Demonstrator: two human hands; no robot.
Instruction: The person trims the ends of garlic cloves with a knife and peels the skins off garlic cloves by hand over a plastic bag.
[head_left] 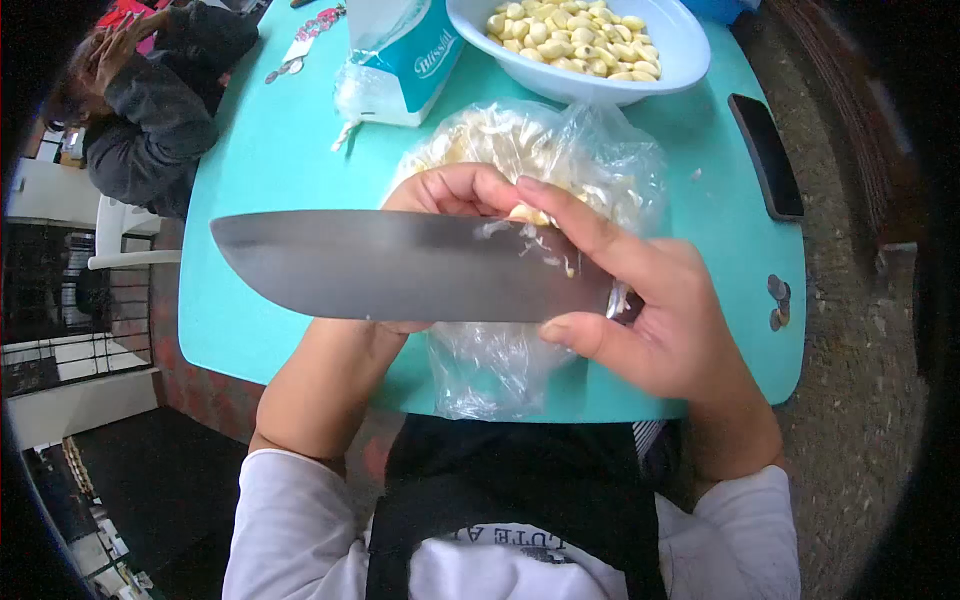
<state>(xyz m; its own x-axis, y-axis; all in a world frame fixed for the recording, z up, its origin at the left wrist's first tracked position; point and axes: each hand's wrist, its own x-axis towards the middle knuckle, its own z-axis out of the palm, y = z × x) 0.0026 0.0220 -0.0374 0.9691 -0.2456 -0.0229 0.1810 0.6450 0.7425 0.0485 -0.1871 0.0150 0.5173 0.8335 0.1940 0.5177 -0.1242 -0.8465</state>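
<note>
A broad-bladed knife (400,265) lies level across the middle of the view, its tip to the left. My right hand (655,290) grips it near the handle, which is mostly hidden in the palm; its index finger reaches along the upper edge. Behind the blade, my left hand (455,188) pinches a garlic clove (528,214) against that edge, its lower part covered by the knife. Bits of pale skin cling to the blade. Beneath both hands, a clear plastic bag (490,375) holds papery garlic skins (480,135).
A pale blue basin (680,80) of peeled cloves (570,40) stands at the back. Left of it is a teal and white packet (405,60). A phone (767,157) and coins (778,300) lie on the turquoise table (260,150) at right. Another person (150,130) sits at far left.
</note>
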